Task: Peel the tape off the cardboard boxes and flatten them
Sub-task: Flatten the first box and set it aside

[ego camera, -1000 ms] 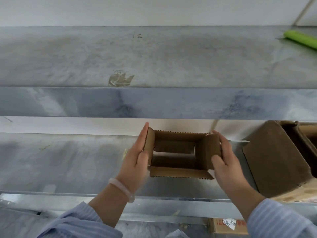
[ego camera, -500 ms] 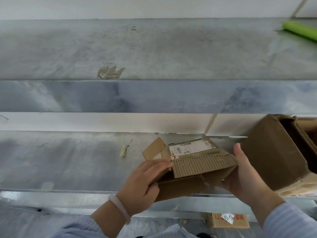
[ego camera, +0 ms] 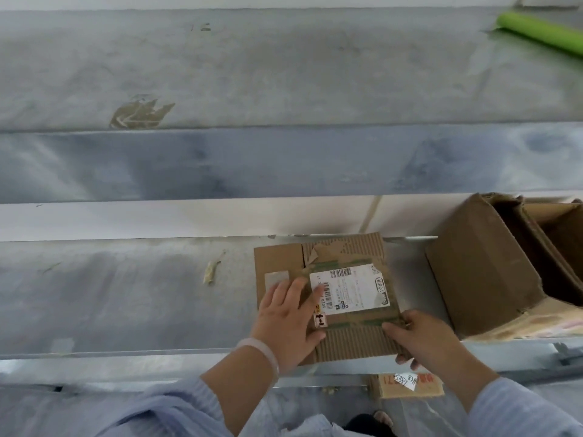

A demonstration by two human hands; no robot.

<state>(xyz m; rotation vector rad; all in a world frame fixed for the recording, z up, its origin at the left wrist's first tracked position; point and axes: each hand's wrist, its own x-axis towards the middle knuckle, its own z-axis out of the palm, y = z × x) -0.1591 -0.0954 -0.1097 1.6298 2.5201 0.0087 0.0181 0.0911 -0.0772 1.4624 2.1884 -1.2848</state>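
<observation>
- The flattened cardboard box [ego camera: 356,339] lies on the grey metal surface [ego camera: 126,294] at its front edge, with the white shipping label [ego camera: 350,290] facing up.
- I note torn paper and bare corrugation above and below the label.
- My left grip [ego camera: 287,316] is spread, fingers straight, pressing down on the box's left half. The fingertips reach the label's left edge.
- My right grip [ego camera: 422,339] pinches the box's near right corner, thumb on top and fingers curled under the edge.
- An open carton [ego camera: 482,272] stands near on the right, not touching the box.
- A small scrap [ego camera: 211,272] lies on the surface left of the box.
- A green roll [ego camera: 542,34] rests on the upper shelf [ego camera: 284,74], far right.
</observation>
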